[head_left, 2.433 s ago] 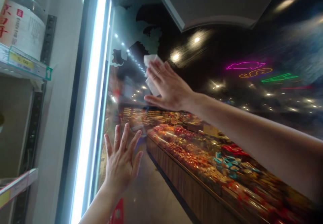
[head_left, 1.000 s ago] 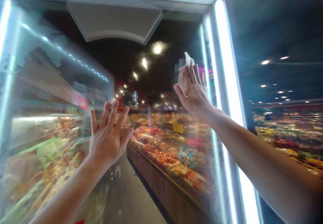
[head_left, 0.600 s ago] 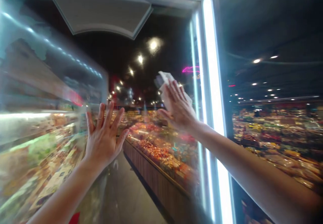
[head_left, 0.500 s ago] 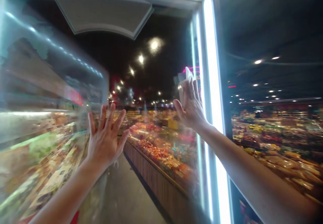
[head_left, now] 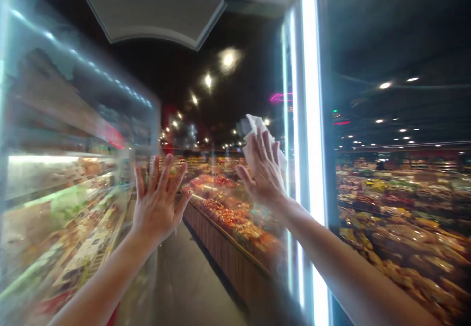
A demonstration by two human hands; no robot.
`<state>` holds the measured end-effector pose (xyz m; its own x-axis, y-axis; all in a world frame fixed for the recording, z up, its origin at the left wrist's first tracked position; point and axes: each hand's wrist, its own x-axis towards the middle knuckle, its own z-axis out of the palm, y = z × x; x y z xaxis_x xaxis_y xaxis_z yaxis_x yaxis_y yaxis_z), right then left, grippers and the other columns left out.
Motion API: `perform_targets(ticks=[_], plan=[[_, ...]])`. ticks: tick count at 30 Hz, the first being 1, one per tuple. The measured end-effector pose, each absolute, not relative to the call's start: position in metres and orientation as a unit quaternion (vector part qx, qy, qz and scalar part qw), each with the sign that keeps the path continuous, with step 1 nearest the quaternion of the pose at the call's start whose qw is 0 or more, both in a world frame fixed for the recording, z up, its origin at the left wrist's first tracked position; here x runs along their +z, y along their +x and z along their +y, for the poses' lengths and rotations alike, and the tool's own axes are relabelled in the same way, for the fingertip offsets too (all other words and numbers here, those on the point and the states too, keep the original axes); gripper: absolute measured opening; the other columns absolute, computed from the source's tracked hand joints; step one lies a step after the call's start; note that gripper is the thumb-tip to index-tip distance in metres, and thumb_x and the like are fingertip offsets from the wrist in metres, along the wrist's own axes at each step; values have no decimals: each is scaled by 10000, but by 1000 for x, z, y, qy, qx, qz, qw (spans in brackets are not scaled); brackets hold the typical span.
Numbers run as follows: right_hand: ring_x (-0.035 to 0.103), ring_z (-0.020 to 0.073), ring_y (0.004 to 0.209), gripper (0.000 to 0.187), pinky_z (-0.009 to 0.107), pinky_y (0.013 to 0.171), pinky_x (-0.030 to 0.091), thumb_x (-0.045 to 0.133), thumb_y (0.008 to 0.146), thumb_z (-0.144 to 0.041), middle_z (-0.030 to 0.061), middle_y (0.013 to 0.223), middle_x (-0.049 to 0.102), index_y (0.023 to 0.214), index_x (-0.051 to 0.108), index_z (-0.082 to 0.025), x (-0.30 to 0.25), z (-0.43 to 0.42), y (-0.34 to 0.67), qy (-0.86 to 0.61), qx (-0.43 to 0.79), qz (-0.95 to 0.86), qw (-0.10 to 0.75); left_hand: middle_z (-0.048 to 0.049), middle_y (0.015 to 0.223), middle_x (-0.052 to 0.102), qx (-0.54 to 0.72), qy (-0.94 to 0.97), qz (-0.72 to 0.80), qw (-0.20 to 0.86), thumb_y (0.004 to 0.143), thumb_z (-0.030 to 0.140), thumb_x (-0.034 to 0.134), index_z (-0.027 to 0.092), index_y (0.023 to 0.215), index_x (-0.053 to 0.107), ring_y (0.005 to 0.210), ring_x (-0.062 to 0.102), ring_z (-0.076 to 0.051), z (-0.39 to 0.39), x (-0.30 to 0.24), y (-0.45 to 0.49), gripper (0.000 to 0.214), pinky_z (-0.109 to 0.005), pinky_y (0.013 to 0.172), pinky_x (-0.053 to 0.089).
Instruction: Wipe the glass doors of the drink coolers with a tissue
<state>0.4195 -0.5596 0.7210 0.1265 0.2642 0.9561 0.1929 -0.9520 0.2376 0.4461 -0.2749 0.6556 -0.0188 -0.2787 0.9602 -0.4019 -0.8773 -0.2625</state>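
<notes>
A glass panel stands in front of me. My left hand is flat against it with the fingers spread, and nothing is in it. Higher and to the right, my right hand presses a thin white cloth flat on the glass. Its fingers lie over the cloth, whose upper edge sticks out past the fingertips. Part of the cloth is hidden behind the hand. I cannot tell whether it is paper or fabric.
A bright vertical light strip runs along the panel's right frame, beside my right forearm. A white panel juts out above. Blurred food shelves and a wood-sided display flank an aisle floor. More packed goods lie right.
My right hand has slid the cloth left and down over the glass, away from the light strip. My left hand has stayed flat on the panel; the view has shifted slightly.
</notes>
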Motion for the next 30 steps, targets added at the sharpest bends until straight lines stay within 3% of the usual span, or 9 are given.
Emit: perform_targets(ticks=[6, 8, 13, 15, 21, 23, 27, 30], plan=[[31, 305, 1617, 1043, 586, 1315, 101, 374, 962, -764, 150, 1734, 116, 1655, -57, -115, 671, -512, 413, 750, 554, 321, 164, -86, 1735, 146, 667, 703, -242, 47, 1008, 462, 504, 302, 1637, 207, 1615, 36, -323, -274, 653, 446, 714, -638, 1286, -7], [43, 304, 1617, 1003, 596, 1312, 109, 374, 976, -739, 142, 1736, 116, 1660, -40, -133, 684, -529, 413, 753, 571, 296, 143, -86, 1734, 156, 668, 701, -247, 47, 1008, 475, 499, 301, 1637, 205, 1616, 39, -318, -273, 650, 446, 715, -632, 1286, -14], [5, 350, 1613, 826, 706, 1265, 103, 229, 1038, -641, 128, 1747, 29, 1664, -51, -180, 716, -575, 416, 738, 667, 94, -39, -99, 1732, 165, 657, 707, -258, 44, 1008, 530, 471, 291, 1640, 192, 1618, 23, -310, -269, 637, 445, 731, -624, 1284, -30], [-23, 348, 1611, 853, 699, 1267, 102, 240, 1034, -646, 138, 1745, 7, 1658, -75, -158, 693, -564, 415, 745, 658, 103, -28, -107, 1732, 161, 654, 710, -256, 46, 1006, 527, 478, 287, 1642, 182, 1618, 13, -313, -269, 632, 444, 741, -631, 1281, -28], [-10, 295, 1620, 1064, 586, 1309, 144, 368, 949, -782, 146, 1734, 130, 1652, 2, -72, 594, -515, 410, 761, 557, 292, 157, -109, 1735, 134, 652, 707, -268, 56, 985, 525, 529, 300, 1644, 163, 1616, 17, -326, -273, 614, 445, 787, -642, 1282, -17], [-7, 293, 1621, 1049, 588, 1309, 143, 402, 961, -748, 146, 1736, 114, 1652, -22, -83, 601, -524, 410, 762, 576, 259, 144, -106, 1734, 138, 651, 708, -269, 53, 976, 519, 551, 303, 1644, 159, 1616, 23, -324, -273, 606, 444, 804, -637, 1285, -17], [-24, 320, 1616, 908, 639, 1292, 123, 342, 1032, -607, 155, 1742, 1, 1647, -93, -99, 652, -550, 412, 762, 635, 118, 36, -100, 1733, 135, 648, 714, -263, 41, 983, 484, 548, 291, 1646, 154, 1617, 21, -315, -274, 596, 442, 795, -623, 1291, -23], [-37, 339, 1614, 910, 653, 1283, 129, 348, 1032, -581, 159, 1741, -25, 1642, -105, -81, 645, -540, 413, 767, 634, 100, 23, -92, 1732, 141, 644, 719, -257, 44, 982, 491, 543, 287, 1644, 168, 1618, 26, -305, -273, 584, 440, 787, -604, 1296, -34]])
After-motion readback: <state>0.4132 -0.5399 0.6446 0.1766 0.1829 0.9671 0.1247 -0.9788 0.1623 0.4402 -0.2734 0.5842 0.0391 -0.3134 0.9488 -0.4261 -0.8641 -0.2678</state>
